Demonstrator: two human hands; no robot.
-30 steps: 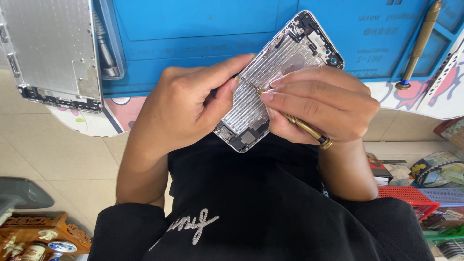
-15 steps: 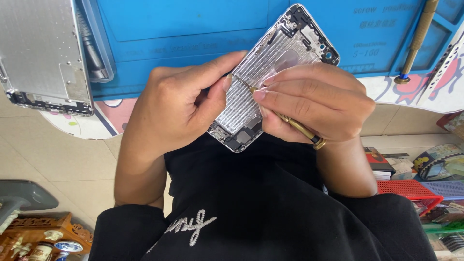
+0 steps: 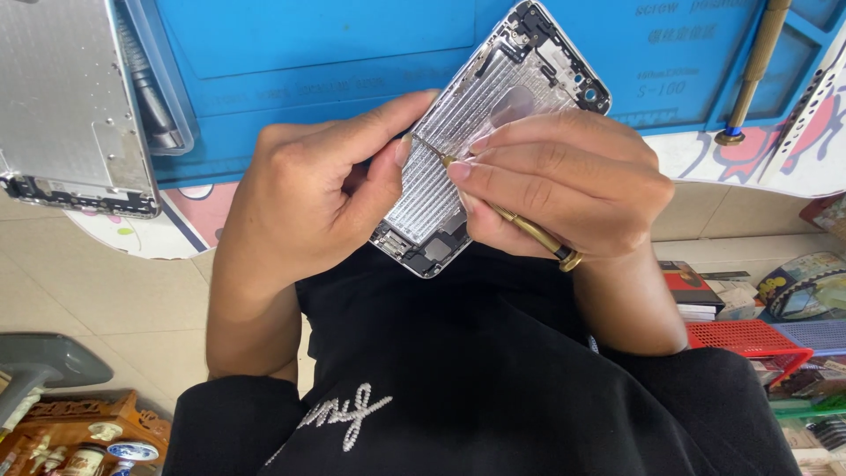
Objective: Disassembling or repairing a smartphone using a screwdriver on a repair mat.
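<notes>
One stripped silver phone housing is held tilted above the near edge of the blue worktop mat, its lower end over the person's lap. The left hand is closed around its left side, and the right hand pinches one brass screwdriver against its inside. One second screwdriver and one metal panel lie well apart on either side, leaving room around the hands.

Black top, pale beaded script
</notes>
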